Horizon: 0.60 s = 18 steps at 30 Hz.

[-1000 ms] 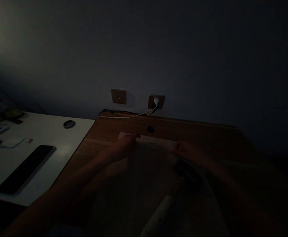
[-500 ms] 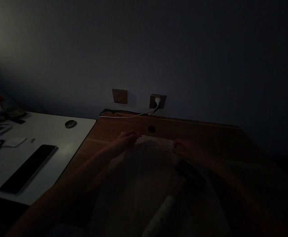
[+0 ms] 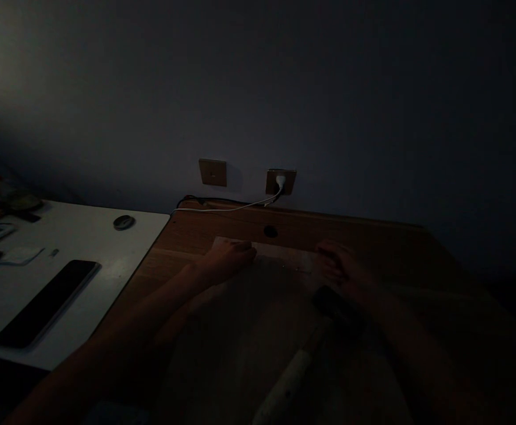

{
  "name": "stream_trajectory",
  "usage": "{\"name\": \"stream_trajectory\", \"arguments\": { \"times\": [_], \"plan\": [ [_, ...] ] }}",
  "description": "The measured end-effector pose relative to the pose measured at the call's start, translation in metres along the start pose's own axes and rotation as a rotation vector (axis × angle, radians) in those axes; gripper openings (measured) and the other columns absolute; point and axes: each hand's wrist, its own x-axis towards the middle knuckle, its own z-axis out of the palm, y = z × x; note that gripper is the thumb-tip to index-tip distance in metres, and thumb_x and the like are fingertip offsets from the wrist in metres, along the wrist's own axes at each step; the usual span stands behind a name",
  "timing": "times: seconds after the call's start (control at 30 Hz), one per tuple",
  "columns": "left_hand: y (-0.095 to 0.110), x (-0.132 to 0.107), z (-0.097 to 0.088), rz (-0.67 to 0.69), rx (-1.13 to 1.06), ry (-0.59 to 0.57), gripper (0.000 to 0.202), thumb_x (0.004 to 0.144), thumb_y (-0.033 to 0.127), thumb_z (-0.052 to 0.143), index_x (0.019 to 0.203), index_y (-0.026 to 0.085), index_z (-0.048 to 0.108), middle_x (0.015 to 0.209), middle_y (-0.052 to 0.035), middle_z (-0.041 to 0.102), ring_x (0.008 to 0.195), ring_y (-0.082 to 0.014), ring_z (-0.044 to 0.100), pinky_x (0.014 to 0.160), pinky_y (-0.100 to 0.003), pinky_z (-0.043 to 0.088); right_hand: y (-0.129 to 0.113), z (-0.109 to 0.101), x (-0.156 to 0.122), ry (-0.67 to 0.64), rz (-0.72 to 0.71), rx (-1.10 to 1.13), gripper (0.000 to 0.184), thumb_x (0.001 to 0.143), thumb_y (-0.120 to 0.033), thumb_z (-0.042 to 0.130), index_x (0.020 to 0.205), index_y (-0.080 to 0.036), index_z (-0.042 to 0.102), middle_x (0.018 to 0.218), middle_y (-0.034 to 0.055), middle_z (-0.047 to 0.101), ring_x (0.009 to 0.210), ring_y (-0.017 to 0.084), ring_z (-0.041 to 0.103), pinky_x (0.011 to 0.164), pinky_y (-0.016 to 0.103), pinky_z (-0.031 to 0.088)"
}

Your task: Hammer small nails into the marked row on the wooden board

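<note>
The room is very dark. A pale sheet (image 3: 279, 255) lies on the brown wooden desk (image 3: 372, 242), its far edge running between my two hands. My left hand (image 3: 229, 258) rests on the sheet's far left corner, fingers curled down onto it. My right hand (image 3: 337, 265) presses on the far right edge, fingers bent. Whether either hand pinches the sheet is too dim to judge. A hammer with a dark head (image 3: 337, 307) and light handle (image 3: 291, 375) lies on the sheet just near my right wrist.
A white table (image 3: 85, 248) adjoins on the left, bearing a black phone (image 3: 45, 304), a small round object (image 3: 124, 222) and cluttered items at the far left. Two wall plates sit behind; a white plug (image 3: 279, 180) and cable run from the right one.
Both hands have settled lower onto the sheet's far edge, and the left hand moved slightly to the right. The hammer has stayed put.
</note>
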Motion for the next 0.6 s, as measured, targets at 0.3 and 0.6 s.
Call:
{"name": "stream_trajectory", "arguments": {
  "times": [0.3, 0.6],
  "plan": [
    [0.02, 0.026, -0.015, -0.51, -1.251, 0.204, 0.024, 0.088, 0.036, 0.044, 0.07, 0.02, 0.046, 0.063, 0.0012, 0.044, 0.052, -0.0112, 0.037, 0.051, -0.023, 0.03, 0.003, 0.021, 0.0, -0.117, -0.089, -0.692, 0.004, 0.079, -0.023, 0.062, 0.082, -0.02, 0.063, 0.088, 0.0136, 0.069, 0.089, 0.03, 0.065, 0.077, 0.036, 0.037],
    [0.012, 0.013, 0.009, -0.601, -1.299, 0.158, 0.027, 0.081, 0.044, 0.054, 0.069, 0.02, 0.051, 0.061, 0.0032, 0.043, 0.052, -0.0105, 0.036, 0.05, -0.023, 0.026, -0.014, 0.01, 0.006, -0.14, -0.132, -0.276, 0.02, 0.084, -0.044, 0.047, 0.075, -0.027, 0.046, 0.059, -0.0054, 0.038, 0.051, 0.014, 0.037, 0.054, 0.028, 0.031]
  ]
}}
